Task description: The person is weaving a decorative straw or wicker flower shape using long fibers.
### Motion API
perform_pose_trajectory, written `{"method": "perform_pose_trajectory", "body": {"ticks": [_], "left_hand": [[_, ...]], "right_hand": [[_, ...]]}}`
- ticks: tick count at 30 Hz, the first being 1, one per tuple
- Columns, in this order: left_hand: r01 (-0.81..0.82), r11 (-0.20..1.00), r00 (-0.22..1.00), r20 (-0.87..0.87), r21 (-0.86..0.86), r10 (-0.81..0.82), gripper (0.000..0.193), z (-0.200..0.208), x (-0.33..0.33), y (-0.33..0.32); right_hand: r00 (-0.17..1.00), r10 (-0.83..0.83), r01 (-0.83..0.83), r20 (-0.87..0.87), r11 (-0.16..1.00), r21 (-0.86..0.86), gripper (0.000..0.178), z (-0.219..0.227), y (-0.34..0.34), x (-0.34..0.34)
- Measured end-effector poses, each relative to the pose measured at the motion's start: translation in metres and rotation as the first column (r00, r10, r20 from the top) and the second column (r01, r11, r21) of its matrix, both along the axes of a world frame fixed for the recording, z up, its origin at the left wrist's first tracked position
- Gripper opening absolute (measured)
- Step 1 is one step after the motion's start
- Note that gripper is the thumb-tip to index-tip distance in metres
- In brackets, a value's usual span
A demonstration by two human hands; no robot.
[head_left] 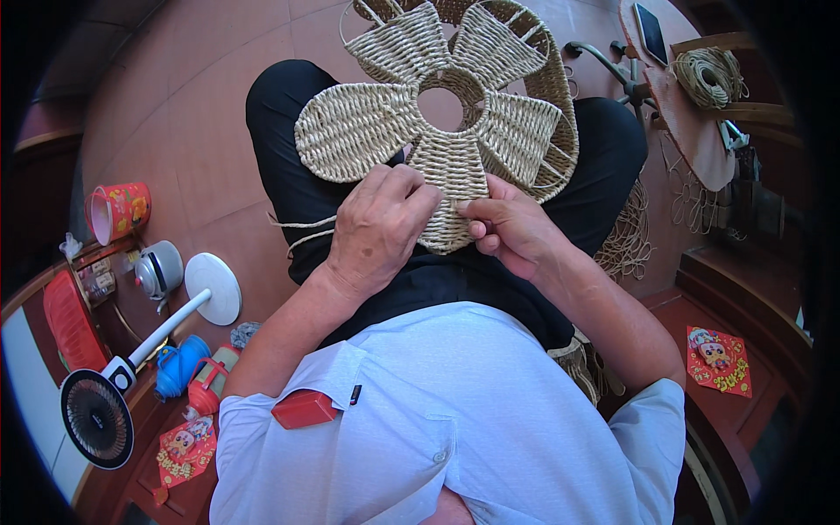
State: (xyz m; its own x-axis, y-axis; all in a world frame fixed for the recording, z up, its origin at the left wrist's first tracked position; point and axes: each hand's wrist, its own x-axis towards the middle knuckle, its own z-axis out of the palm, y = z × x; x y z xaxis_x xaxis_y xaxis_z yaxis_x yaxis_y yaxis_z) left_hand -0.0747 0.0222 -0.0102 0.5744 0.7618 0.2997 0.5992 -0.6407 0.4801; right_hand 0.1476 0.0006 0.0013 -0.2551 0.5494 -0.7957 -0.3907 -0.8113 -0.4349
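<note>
A flower-shaped piece woven from straw cord (pixel 442 157) rests on my lap, with a round hole in its middle. Its left petal (pixel 354 131) is fully woven and rounded, while bare wire frame shows at the outer ends of other petals. A curved woven wall (pixel 564 114) stands behind it on the right. My left hand (pixel 381 223) is closed at the near petal's left edge; its fingertips are partly hidden. Loose straw cord (pixel 302 225) trails leftward from under that hand. My right hand (pixel 512 223) grips the same petal's right edge between thumb and fingers.
Coiled cord (pixel 709 77) and a phone (pixel 650 35) lie at the upper right, above a wheeled stand base (pixel 626 79). Loose cord (pixel 628 232) heaps beside my right knee. At left are a fan (pixel 96 418), kettle (pixel 159 269), red bucket (pixel 118 213) and blue flask (pixel 181 367).
</note>
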Motion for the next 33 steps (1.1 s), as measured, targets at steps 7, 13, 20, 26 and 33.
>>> {"method": "perform_pose_trajectory", "body": {"ticks": [7, 13, 20, 26, 33], "left_hand": [[0.13, 0.988, 0.991, 0.007, -0.084, -0.13, 0.015, -0.005, -0.003, 0.014], [0.121, 0.989, 0.99, 0.086, -0.081, -0.114, 0.015, -0.009, -0.001, 0.016], [0.081, 0.993, 0.991, 0.115, -0.088, -0.071, 0.017, -0.015, 0.001, 0.012], [0.037, 0.998, 0.993, 0.115, -0.057, -0.03, 0.018, -0.014, 0.006, 0.009], [0.015, 0.998, 0.996, 0.087, -0.056, -0.01, 0.02, -0.002, 0.002, 0.0]], "right_hand": [[1.0, -0.005, 0.006, -0.006, 1.0, 0.008, 0.026, -0.005, -0.001, -0.002], [0.997, -0.074, 0.074, 0.032, 0.997, -0.003, 0.028, -0.004, -0.003, -0.008], [0.997, -0.07, 0.07, 0.036, 0.998, 0.001, 0.028, -0.008, -0.001, -0.009], [0.997, -0.024, 0.025, 0.076, 1.0, -0.013, 0.025, -0.003, 0.0, -0.007], [1.0, 0.018, -0.018, -0.014, 1.0, -0.013, 0.023, -0.003, 0.002, -0.002]]}}
